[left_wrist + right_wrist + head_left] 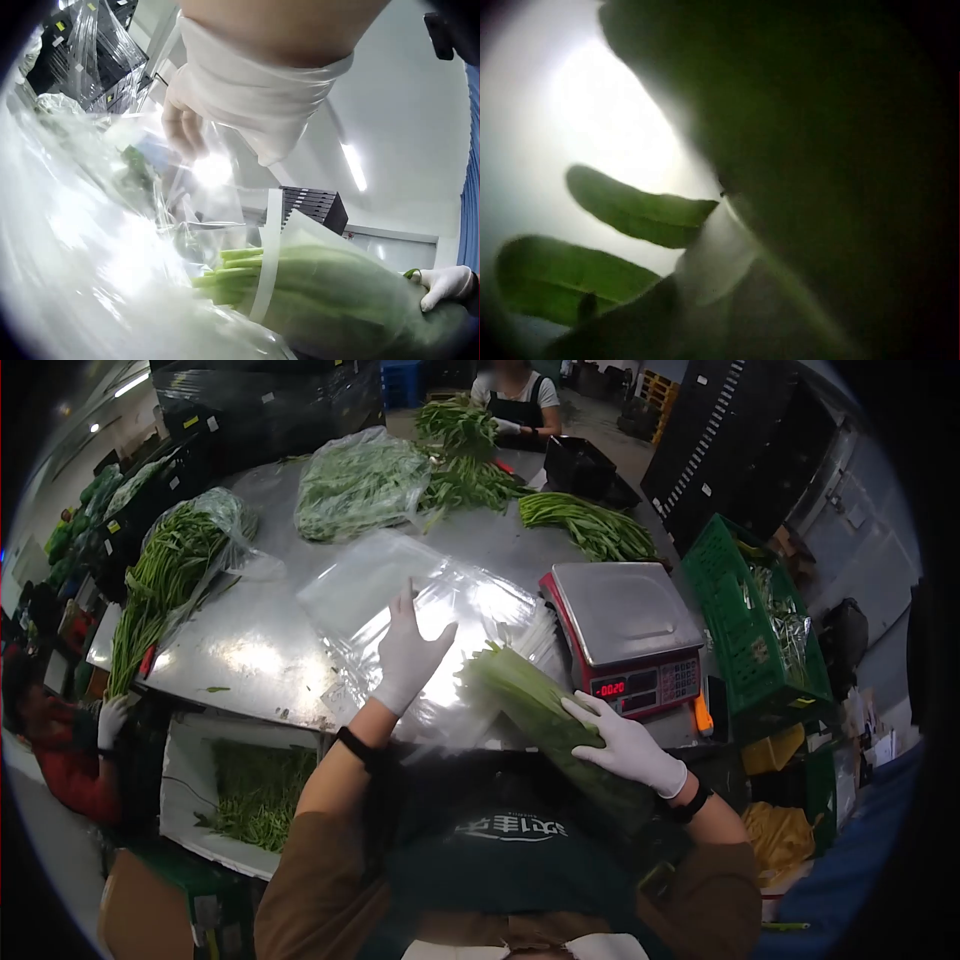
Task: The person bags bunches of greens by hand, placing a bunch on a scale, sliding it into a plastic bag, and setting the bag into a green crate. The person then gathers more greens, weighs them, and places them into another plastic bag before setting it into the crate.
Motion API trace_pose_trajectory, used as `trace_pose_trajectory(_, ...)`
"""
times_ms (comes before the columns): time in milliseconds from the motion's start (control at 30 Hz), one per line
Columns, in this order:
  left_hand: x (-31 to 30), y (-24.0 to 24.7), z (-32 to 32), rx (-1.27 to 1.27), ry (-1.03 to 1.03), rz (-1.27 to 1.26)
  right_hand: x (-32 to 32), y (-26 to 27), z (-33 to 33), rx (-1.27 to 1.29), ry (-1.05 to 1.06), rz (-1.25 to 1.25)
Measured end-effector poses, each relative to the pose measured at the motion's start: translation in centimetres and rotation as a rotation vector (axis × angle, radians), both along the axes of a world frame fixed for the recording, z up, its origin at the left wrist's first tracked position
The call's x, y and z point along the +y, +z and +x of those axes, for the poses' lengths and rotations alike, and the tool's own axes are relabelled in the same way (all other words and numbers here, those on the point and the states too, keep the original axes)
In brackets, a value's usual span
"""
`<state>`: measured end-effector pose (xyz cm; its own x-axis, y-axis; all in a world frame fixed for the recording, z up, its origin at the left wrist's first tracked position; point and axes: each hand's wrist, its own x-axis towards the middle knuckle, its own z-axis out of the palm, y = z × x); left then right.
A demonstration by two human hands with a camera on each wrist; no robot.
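Note:
A bunch of green leafy vegetable (535, 705) in a clear bag lies slanted at the table's front edge, stems toward the table. My gloved right hand (630, 745) grips its leafy end; in the left wrist view that hand (444, 286) holds the far end of the bagged bunch (337, 292). My gloved left hand (410, 650) is over the clear plastic bags (370, 575) with fingers spread and nothing plainly held; whether it touches them cannot be told. Close leaves (637, 206) fill the right wrist view and hide the right hand there.
A red scale (625, 620) stands right of the bags, an orange-handled tool (703, 715) beside it. Farther back lie a bagged bundle (360, 485) and loose greens (590, 528). Green crate (735, 610) at right, white box (185, 790) at lower left. Two other people work at the table's sides.

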<state>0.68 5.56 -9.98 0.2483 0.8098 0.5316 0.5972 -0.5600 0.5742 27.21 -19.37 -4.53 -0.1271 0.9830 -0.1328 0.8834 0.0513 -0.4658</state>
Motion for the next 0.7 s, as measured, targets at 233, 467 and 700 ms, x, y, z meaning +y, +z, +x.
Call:
trace_pose_trajectory(233, 1.4, -0.2, 0.9, 0.201, -0.064, -0.068, -0.1, -0.1, 0.3, 0.027, -0.017, -0.008)
trace_pose_trajectory(467, -3.0, 1.9, -0.6, 0.481, -0.417, -0.233, -0.4, 0.5, 0.4, 0.036, -0.021, 0.117)
trace_pose_trajectory(700, -2.8, 3.1, 0.1, 0.268, -0.307, -0.314, 3.7, 1.4, -2.1, -0.198, -0.021, 0.145)
